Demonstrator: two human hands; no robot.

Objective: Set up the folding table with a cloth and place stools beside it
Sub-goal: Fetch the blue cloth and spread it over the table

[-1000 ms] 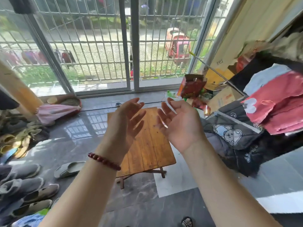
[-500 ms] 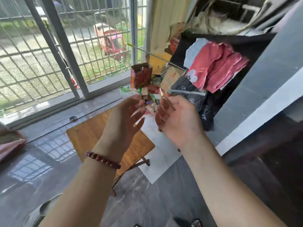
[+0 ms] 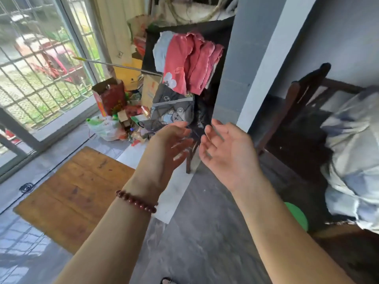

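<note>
At near left: low brown wooden folding bench point(image 3: 71, 197), unfolded, bare; no longer central, as the view turns right. Left hand point(image 3: 170, 144), right hand point(image 3: 227, 148): grips released, empty. Cloth likely sought next.

Floor point(image 3: 205, 232), grey tile; wooden desk point(image 3: 73, 193) standing at left; heap of bags and cartons point(image 3: 114, 121) by the window.

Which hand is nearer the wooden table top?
Left. The left hand hovers just right of the wooden table top; the right hand is farther right, over the grey floor.
</note>
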